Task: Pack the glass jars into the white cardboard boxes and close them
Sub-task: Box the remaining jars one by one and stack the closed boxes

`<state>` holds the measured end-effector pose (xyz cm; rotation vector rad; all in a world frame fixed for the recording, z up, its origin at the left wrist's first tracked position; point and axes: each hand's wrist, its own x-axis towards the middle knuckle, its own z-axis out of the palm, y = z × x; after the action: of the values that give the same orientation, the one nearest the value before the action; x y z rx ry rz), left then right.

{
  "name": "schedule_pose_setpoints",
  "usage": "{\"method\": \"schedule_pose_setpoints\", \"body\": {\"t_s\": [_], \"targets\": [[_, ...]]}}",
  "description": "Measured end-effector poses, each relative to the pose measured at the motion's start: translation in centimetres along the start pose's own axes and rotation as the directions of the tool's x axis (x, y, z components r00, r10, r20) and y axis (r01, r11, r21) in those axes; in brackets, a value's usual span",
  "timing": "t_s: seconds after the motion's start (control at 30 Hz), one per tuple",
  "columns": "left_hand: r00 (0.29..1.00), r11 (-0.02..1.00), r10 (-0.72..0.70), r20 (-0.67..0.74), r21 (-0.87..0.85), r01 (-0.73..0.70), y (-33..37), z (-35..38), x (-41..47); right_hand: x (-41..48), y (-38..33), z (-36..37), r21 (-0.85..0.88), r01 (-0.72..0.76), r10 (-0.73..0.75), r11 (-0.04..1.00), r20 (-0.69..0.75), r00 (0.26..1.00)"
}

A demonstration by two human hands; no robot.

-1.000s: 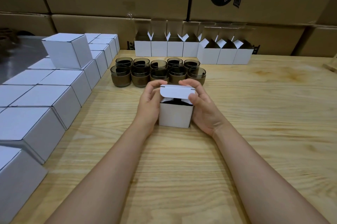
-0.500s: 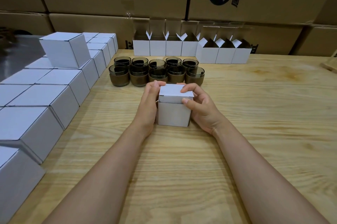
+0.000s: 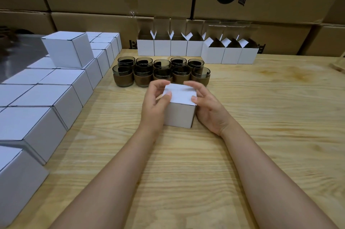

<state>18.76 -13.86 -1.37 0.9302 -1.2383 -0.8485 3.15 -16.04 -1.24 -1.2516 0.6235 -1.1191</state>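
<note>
L hand (image 3: 154,106), R hand (image 3: 210,112), closed white box (image 3: 180,114)

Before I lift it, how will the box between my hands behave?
Probably stiff: the box keeps crisp, square edges. Possibly heavy, if a jar like the glass jars behind sits inside. Flat base, so unlikely to tip.

A small white cardboard box (image 3: 179,111) stands closed at frame centre; ten smoky glass jars (image 3: 161,72) stand in two rows just behind it.
</note>
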Motion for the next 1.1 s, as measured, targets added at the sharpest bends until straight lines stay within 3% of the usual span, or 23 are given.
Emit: {"method": "schedule_pose_setpoints", "body": {"t_s": [0.1, 0.23, 0.3, 0.47, 0.57, 0.77, 0.9, 1.1], "targets": [[0.973, 0.898, 0.23, -0.024, 0.39, -0.202, -0.1, 0.3, -0.9, 0.2, 0.1, 0.2, 0.01, 0.034, -0.034, 0.999, -0.039, 0.999], [0.966, 0.714, 0.244, 0.091, 0.657, -0.242, -0.2, 1.0, -1.6, 0.2, 0.2, 0.1, 0.027, 0.031, -0.03, 0.999, -0.053, 0.998], [0.966, 0.701, 0.255, 0.043, 0.68, -0.215, -0.1, 1.3, -1.5, 0.3, 0.1, 0.1, 0.028, 0.009, -0.008, 1.0, -0.046, 0.999], [0.979, 0.809, 0.18, -0.099, 0.581, -0.09, 0.8, 0.2, -0.4, 0.7, 0.2, -0.3, 0.107, -0.055, 0.063, 0.993, -0.076, 0.995], [0.957, 0.828, 0.184, -0.224, 0.561, -0.028, 2.5, -2.2, 1.3, 0.8, 0.2, -0.5, 0.05, -0.097, 0.101, 0.994, -0.065, 0.993], [0.902, 0.729, 0.282, -0.327, 0.684, 0.021, 7.6, -10.0, 5.6, 0.9, 0.2, -0.6, 0.034, -0.108, 0.109, 0.994, -0.044, 0.993], [0.871, 0.648, 0.286, -0.401, 0.75, 0.132, 9.3, -15.1, 7.1, 0.8, 0.1, -0.5, 0.042, -0.115, 0.118, 0.992, -0.054, 0.992], [0.833, 0.648, 0.217, -0.509, 0.714, 0.267, 8.3, -18.5, 7.9, 0.8, 0.0, -0.4, 0.052, -0.118, 0.121, 0.992, -0.061, 0.991]]}}
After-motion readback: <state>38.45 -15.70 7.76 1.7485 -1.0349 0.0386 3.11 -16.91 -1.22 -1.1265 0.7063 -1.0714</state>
